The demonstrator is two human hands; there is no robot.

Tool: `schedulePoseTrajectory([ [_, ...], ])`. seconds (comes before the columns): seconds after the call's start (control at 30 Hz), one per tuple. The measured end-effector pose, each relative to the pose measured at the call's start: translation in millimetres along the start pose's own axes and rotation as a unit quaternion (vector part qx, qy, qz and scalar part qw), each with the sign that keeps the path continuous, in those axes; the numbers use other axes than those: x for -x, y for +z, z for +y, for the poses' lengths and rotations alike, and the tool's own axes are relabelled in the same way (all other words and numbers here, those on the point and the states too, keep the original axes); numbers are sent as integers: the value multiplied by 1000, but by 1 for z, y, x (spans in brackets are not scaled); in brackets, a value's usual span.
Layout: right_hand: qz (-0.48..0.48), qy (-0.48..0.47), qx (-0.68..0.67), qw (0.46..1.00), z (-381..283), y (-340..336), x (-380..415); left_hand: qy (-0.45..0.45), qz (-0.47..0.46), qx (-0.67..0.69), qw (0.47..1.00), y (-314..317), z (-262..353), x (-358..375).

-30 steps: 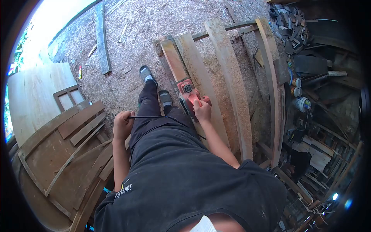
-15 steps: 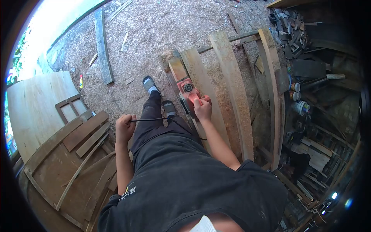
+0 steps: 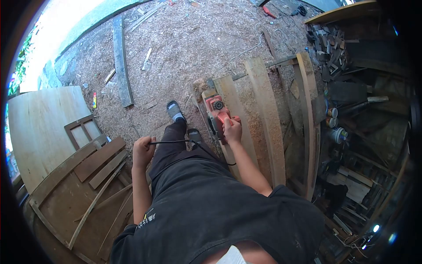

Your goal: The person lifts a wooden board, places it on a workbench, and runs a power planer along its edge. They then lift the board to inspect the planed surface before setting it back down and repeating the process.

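Note:
A red electric planer [image 3: 217, 110] rests on a narrow wooden board [image 3: 209, 93], close to the board's far end. My right hand [image 3: 232, 130] is wrapped round the planer's handle. Off to the left, my left hand [image 3: 143, 151] is closed on a black power cord [image 3: 171, 142], which runs across my legs toward the planer side and curves under my right forearm. Beside the narrow board lies a wider pale plank [image 3: 237, 105]. Wood shavings cover part of these boards.
More long planks [image 3: 269, 114] lie to the right, with paint cans [image 3: 332, 122] and scrap wood [image 3: 327, 48] beyond. Plywood [image 3: 48, 127] and wooden pieces [image 3: 99, 158] lean at left. A grey plank [image 3: 122, 66] lies on the shavings-covered ground [image 3: 184, 48].
The planer and my right hand have moved forward along the board toward its far end. My left hand still grips the cord. The view has shifted, showing more ground ahead.

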State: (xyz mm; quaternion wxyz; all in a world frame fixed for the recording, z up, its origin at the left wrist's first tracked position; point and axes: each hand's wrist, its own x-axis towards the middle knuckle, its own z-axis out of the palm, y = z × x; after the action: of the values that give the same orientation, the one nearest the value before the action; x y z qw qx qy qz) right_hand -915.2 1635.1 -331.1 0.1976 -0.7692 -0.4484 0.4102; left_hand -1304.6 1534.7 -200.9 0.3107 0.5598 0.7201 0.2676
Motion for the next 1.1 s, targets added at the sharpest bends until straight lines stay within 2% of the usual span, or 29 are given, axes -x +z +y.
schedulePoseTrajectory([
  [0.07, 18, -16, -36, 999, -9, 6, -8, -4, 4, 0, 1000, -6, -4, -8],
  [0.13, -5, 16, -59, 998, -24, 9, -14, -15, -1, 7, 1000, -12, -9, -14],
  [0.47, -4, 4, -76, 997, -93, 33, -67, -21, 8, 26, 999, -37, -39, -30],
  [0.67, -16, 19, -111, 993, -163, 50, -104, -55, 5, 44, 997, -50, -44, -32],
  [0.73, -33, -23, -140, 989, -183, 60, -124, -36, 28, 70, 997, -53, -52, -29],
  [0.77, -35, -21, -138, 990, -193, 64, -132, -40, 29, 70, 996, -54, -56, -26],
  [0.83, -18, -82, -184, 979, -215, 67, -138, -63, 40, 71, 995, -59, -61, -19],
  [0.93, -29, -94, -234, 967, -250, 60, -138, -77, 55, 73, 993, -64, -67, -6],
  [1.1, -27, -100, -284, 953, -268, 36, -115, -59, 99, 74, 991, -66, -79, 11],
])
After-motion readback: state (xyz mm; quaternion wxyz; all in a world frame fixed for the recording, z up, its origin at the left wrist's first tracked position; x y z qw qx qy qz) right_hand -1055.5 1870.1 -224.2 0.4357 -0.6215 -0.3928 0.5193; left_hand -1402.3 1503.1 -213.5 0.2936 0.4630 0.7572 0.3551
